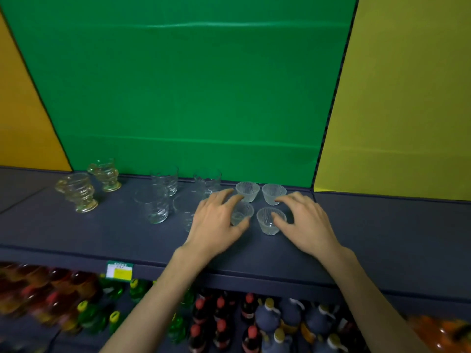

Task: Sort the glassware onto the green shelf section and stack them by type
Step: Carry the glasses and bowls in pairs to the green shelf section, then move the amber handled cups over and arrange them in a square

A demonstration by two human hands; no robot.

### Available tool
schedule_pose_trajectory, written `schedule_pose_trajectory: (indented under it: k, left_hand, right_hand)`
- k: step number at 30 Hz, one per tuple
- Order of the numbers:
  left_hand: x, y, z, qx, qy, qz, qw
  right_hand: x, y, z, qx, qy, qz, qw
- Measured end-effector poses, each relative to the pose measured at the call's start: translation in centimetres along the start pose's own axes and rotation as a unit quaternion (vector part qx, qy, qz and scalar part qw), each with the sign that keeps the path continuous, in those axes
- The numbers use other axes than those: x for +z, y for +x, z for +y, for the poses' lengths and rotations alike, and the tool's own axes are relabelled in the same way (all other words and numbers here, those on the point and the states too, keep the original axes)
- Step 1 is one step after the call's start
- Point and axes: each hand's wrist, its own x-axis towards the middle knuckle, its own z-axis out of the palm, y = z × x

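While fingers curl, each hand's grip (242, 212) brackets a cup (270, 221).

clear ribbed bowls (270, 221), gold-tinted footed glasses (77, 192), green back panel (178, 85), dark blue shelf (76, 233)

Both bare forearms reach forward and up from the lower edge, hands side by side, palms down.

The left hand (216, 220) sits with fingers spread and curved, its thumb and forefinger closed round a small ribbed glass cup (240, 214). The right hand (304, 220) mirrors it just beside, fingers arched and splayed, thumb and fingertips touching the rim of another small ribbed cup (270, 221). Both wrists are straight, and the forearms angle inward towards each other.
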Motion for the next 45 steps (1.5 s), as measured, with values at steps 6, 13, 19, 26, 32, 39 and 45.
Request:
schedule_pose_trajectory:
  k: [6, 13, 19, 26, 32, 39, 45]
  left_hand:
    - [-4.9, -2.1, -2.1, -0.039, 0.080, 0.007, 0.996]
    - [-10.1, -6.9, -7.6, -0.123, 0.130, 0.050, 0.983]
    - [-14.0, -11.9, -14.8, -0.206, 0.165, 0.030, 0.964]
    - [-18.8, -18.8, -25.4, -0.236, 0.178, 0.037, 0.954]
    - [-22.6, -24.3, -34.6, -0.247, 0.189, 0.027, 0.950]
    - [-27.7, -28.2, -44.7, -0.270, 0.210, 0.028, 0.939]
    - [-29.5, -29.0, -53.2, -0.286, 0.206, 0.030, 0.935]
  right_hand:
    - [0.3, 0.8, -3.9, -0.073, 0.032, 0.006, 0.997]
    - [2.2, 1.8, -12.9, -0.171, 0.079, 0.001, 0.982]
    - [5.1, 2.1, -22.0, -0.225, 0.099, -0.017, 0.969]
    - [10.3, 2.1, -34.8, -0.264, 0.092, -0.046, 0.959]
    - [14.5, 2.2, -46.7, -0.284, 0.080, -0.051, 0.954]
    - [18.6, 3.0, -57.4, -0.283, 0.062, -0.046, 0.956]
    - [22.5, 5.8, -64.0, -0.287, 0.047, -0.054, 0.955]
